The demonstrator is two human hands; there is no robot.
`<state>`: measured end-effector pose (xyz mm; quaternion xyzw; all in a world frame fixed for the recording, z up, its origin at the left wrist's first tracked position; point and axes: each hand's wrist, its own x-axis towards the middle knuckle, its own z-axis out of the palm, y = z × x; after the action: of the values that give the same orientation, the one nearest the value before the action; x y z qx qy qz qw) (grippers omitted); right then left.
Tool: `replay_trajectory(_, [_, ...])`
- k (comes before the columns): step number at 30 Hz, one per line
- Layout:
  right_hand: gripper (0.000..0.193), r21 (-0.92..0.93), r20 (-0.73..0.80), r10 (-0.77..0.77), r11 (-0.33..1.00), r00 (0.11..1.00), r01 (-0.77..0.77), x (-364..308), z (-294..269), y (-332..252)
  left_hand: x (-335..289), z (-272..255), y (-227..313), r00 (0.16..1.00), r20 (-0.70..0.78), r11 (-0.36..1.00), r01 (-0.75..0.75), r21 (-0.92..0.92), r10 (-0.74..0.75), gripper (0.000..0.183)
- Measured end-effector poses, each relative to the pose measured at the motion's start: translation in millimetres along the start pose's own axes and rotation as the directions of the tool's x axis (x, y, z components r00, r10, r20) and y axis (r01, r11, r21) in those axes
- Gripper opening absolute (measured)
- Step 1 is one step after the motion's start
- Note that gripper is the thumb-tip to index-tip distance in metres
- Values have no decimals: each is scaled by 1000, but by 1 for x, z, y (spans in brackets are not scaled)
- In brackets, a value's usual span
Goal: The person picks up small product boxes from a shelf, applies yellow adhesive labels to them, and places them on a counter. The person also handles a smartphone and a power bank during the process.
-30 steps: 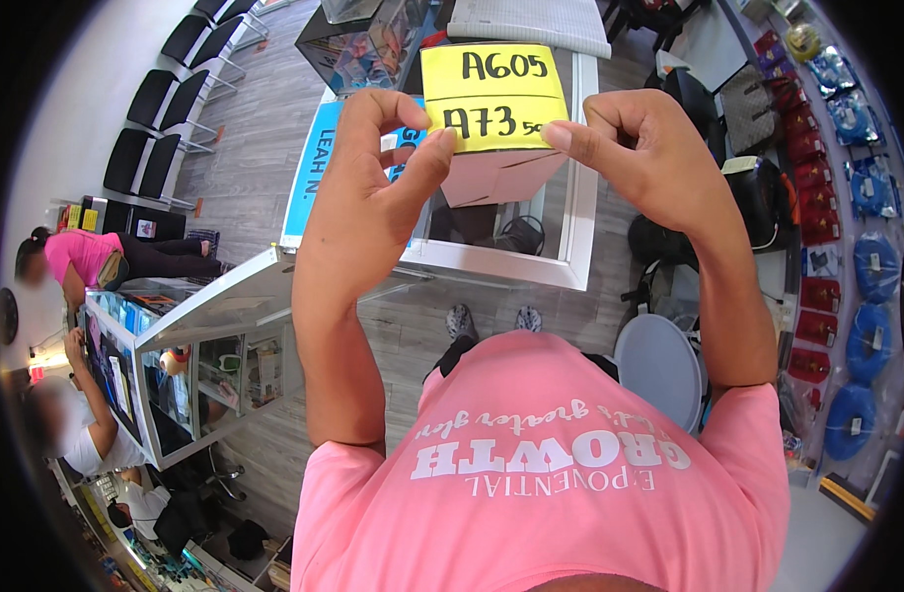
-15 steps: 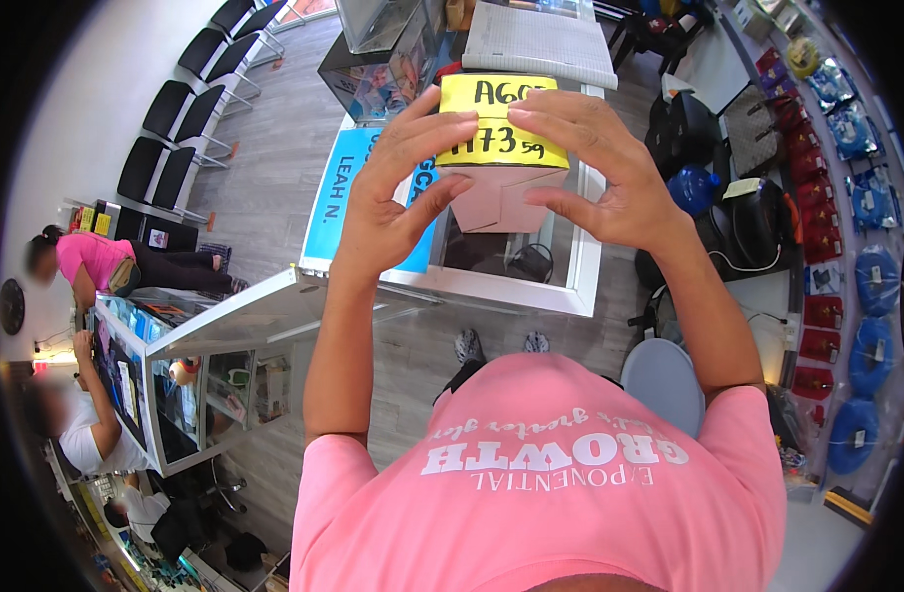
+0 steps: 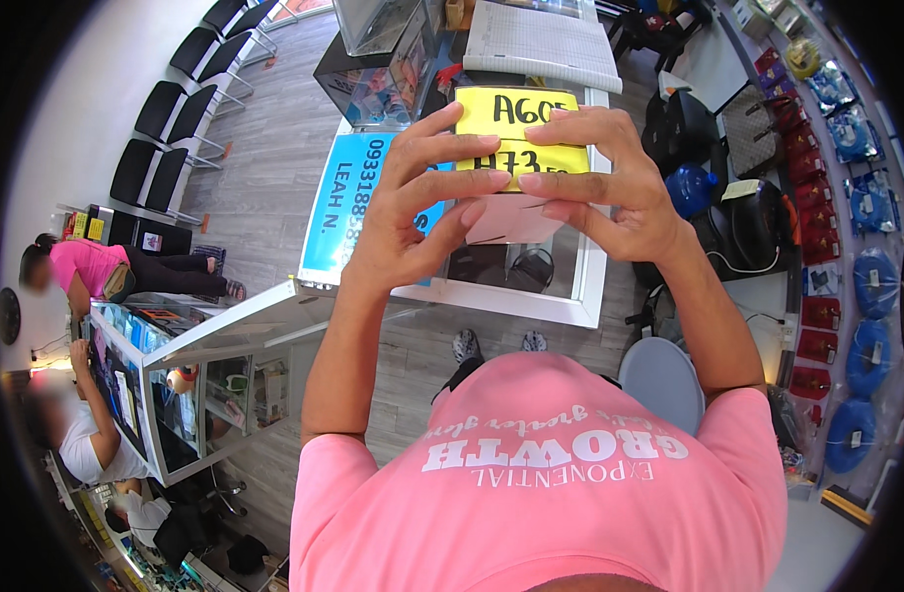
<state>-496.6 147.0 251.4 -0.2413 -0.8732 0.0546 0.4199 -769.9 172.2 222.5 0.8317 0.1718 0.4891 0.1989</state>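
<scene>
A small pale pink box point(image 3: 516, 225) with a yellow handwritten label point(image 3: 519, 102) over its top stands over the glass counter point(image 3: 592, 281). My left hand point(image 3: 413, 202) curls round its left side. My right hand point(image 3: 622, 192) does the same on the right. Fingertips of both hands press on the label near its lower edge, while the thumbs lie lower, by the box's front. The fingers cover part of the label and the box's sides. Under and beside my left wrist lies a blue printed sheet point(image 3: 324, 222).
Behind the box lies an open ruled logbook point(image 3: 541, 44); left of it stands a clear box with papers or notes point(image 3: 373, 89). A grey round stool point(image 3: 659, 380) is at my right. Black chairs point(image 3: 151, 173) line the left wall. People work at another glass display counter point(image 3: 166, 395).
My fingers have slid down the label and closed in toward each other at its lower edge. The box now appears slightly lower and to the right.
</scene>
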Motion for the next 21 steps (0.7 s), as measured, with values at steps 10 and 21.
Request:
replay_trajectory(10, [20,270,9,396,883,918,-384,10,0,-11,24,22,27,942,-177,957,290,-4,-286,19])
replay_trajectory(21, [18,104,-2,326,940,945,-324,10,-1,-22,10,14,24,970,-85,972,232,46,-228,25])
